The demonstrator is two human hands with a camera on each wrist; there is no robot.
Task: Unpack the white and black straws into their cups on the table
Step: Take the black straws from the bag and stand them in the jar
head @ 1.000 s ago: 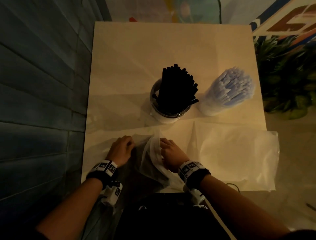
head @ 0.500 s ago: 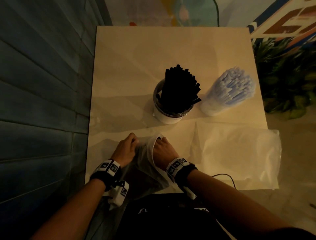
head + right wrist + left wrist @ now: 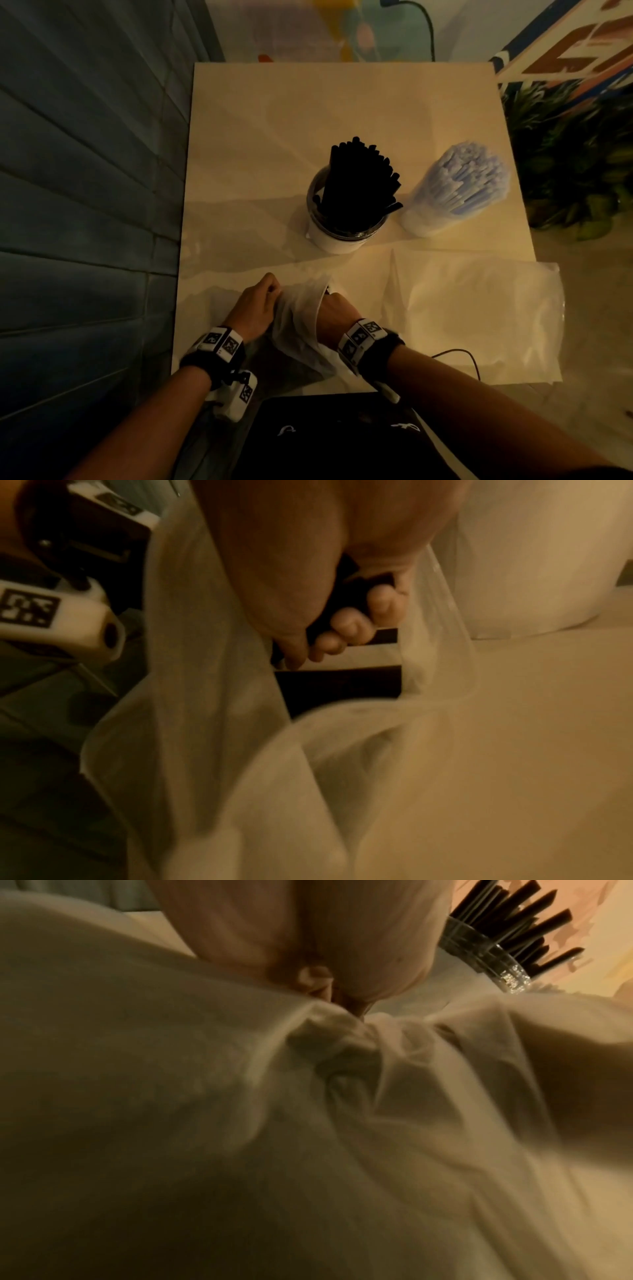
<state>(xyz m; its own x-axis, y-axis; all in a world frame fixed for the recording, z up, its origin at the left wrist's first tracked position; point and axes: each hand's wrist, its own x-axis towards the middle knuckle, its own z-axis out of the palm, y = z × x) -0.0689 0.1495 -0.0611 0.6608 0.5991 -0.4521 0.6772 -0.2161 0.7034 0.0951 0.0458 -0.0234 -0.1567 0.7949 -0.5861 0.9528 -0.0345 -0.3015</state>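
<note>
A clear plastic bag (image 3: 301,318) lies at the table's near edge. My left hand (image 3: 255,308) pinches its bunched edge (image 3: 329,1039). My right hand (image 3: 334,310) is inside the bag's mouth, fingers (image 3: 346,631) curled round black straws (image 3: 339,683) in there. A white cup (image 3: 337,236) with a bundle of black straws (image 3: 359,185) stands mid-table. To its right a cup (image 3: 424,219) holds white straws (image 3: 466,174).
A second, flat clear bag (image 3: 476,315) lies at the near right and overhangs the table (image 3: 274,137) edge. A dark wall runs along the left. Green plants (image 3: 575,164) sit right of the table. A thin cable (image 3: 459,356) loops near my right forearm.
My right hand has gone forward and left into the bag's mouth and closed on black straws. My left hand shifted slightly forward, still pinching the bag.
</note>
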